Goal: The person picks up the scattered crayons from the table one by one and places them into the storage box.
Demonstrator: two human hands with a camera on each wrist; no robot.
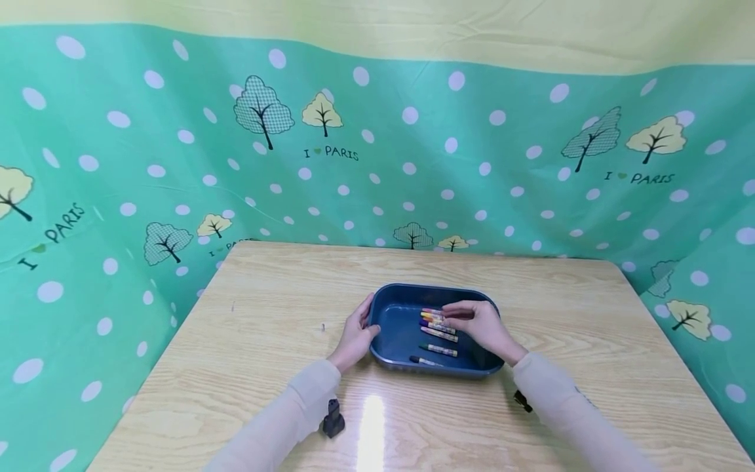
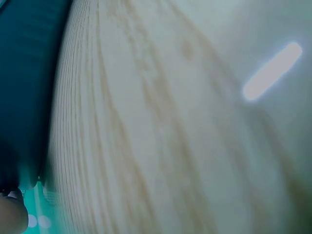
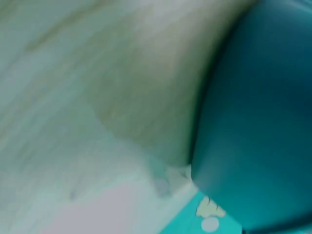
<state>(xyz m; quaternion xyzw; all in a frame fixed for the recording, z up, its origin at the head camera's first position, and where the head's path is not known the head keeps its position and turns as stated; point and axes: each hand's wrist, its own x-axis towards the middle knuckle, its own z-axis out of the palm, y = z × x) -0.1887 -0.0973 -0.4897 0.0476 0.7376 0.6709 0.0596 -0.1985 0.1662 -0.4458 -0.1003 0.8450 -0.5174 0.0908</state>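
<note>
A dark blue plastic tray [image 1: 394, 357] stands on the wooden table, with several paper-wrapped crayons inside. My left hand [image 1: 355, 335] grips its left wall, thumb over the rim. Inside the tray, my right hand [image 1: 482, 328] has thumb and fingertips at the right ends of the upper crayons, pinching an orange-yellow crayon [image 1: 429, 318]; its far end is hidden by the fingers. Below it lie a pink crayon [image 1: 439, 335], a green crayon [image 1: 439, 350] and a black crayon [image 1: 426, 361]. In the left wrist view, the tray's wall [image 2: 29, 87] and a bit of a finger [image 2: 12, 214] appear.
The table [image 1: 265, 367] reaches to a green dotted curtain [image 1: 330, 216] at the back and sides. A black device [image 1: 333, 419] is at the left wrist and another dark device [image 1: 522, 401] at the right wrist. The tray's outer wall [image 3: 258, 112] fills the right wrist view's right side.
</note>
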